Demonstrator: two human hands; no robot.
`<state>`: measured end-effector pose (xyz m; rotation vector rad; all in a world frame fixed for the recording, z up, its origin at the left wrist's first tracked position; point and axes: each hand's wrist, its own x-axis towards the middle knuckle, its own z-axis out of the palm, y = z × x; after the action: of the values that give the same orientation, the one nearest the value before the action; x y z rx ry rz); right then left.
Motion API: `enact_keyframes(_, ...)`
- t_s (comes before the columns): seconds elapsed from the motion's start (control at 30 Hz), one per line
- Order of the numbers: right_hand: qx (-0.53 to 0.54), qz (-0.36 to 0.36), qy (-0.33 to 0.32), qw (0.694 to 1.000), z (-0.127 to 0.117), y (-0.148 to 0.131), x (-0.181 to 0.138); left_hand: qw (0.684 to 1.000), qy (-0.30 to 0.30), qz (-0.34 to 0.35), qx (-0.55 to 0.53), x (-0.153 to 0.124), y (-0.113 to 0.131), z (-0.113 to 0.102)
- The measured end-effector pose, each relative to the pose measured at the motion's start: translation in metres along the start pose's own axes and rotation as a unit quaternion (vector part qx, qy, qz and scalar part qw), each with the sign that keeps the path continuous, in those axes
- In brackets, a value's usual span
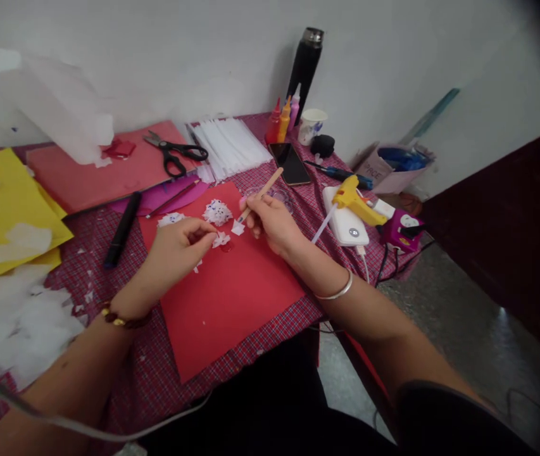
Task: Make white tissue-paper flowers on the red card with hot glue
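My right hand [270, 221] is closed around a slim wooden pencil [268, 183], its dark tip pointing down and left. At that tip is a small white paper square [238, 227]. My left hand [182, 244] is closed in a pinch, fingertips at the edge of a small white paper tuft [221, 239]; whether they grip it is hidden. The tuft sits on a red sheet [222, 304] beside a wet-looking glossy spot [227, 248]. Behind it stands a rounder white paper cluster with blue flecks [217, 212]. Another white cluster [171, 218] is partly covered by my left hand.
Black scissors [175, 152] lie on a red folder [108, 177] at the back. White glue sticks [232, 145], a phone [290, 163] and a yellow glue gun [357, 201] on a white power bank [345, 221] lie around. A black marker [123, 229] is at left; a cable crosses lower left.
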<state>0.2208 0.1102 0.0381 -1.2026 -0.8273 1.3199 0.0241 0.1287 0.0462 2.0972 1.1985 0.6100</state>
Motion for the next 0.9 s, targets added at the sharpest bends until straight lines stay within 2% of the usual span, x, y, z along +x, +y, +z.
enact_keyframes(0.1, -0.099, -0.045, 0.022, 0.994, -0.003, 0.003, 0.005, 0.998, -0.004, 0.013, 0.06, 0.004, -0.004, 0.012)
enact_keyframes(0.2, -0.2, -0.098, 0.014, 0.975, -0.007, 0.009, 0.01, 0.993, -0.005, 0.027, 0.114, 0.008, -0.002, 0.02)
enact_keyframes(0.37, -0.333, -0.136, -0.02, 0.933, -0.012, 0.016, 0.012, 0.997, 0.001, -0.006, 0.083, 0.014, -0.01, 0.027)
enact_keyframes(0.53, -0.365, -0.154, -0.044, 0.917, -0.009, 0.016, 0.008, 0.997, 0.019, -0.009, 0.069, 0.015, -0.019, 0.027)
enact_keyframes(0.73, -0.384, -0.154, -0.038, 0.91, -0.007, 0.009, 0.005, 0.996, -0.021, 0.023, 0.089, 0.014, -0.012, 0.026)
enact_keyframes(0.9, -0.404, -0.172, -0.053, 0.897, -0.007, 0.004, 0.001, 0.994, -0.011, 0.022, 0.104, 0.017, -0.014, 0.028)
